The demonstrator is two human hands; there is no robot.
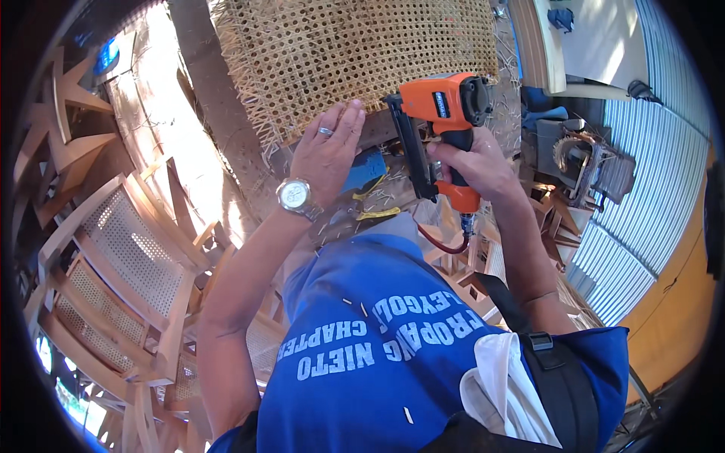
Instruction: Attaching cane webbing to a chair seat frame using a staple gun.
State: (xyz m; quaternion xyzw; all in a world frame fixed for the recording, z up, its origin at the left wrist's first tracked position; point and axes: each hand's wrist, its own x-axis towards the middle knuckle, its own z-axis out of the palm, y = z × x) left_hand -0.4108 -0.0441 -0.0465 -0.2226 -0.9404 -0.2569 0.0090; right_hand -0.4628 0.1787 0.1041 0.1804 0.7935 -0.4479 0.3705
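A woven cane panel [355, 53] with frayed edges lies over a wooden frame at the top of the view. My left hand [328, 147], with a ring and a wristwatch, rests flat with fingers stretched on the panel's near edge. My right hand [479, 162] is wrapped round the black grip of an orange and black pneumatic stapler [434, 106]. The stapler's nose is at the panel's near edge, right of my left fingers; whether it touches is hidden. A dark red air hose [445, 248] runs from the bottom of its handle.
Wooden chairs with cane backs [140, 241] stand at the left. Between me and the panel lie a yellow-handled tool [377, 214] and a blue item [365, 171]. A machine with a round toothed part [568, 155] stands at the right, before corrugated sheeting [642, 196].
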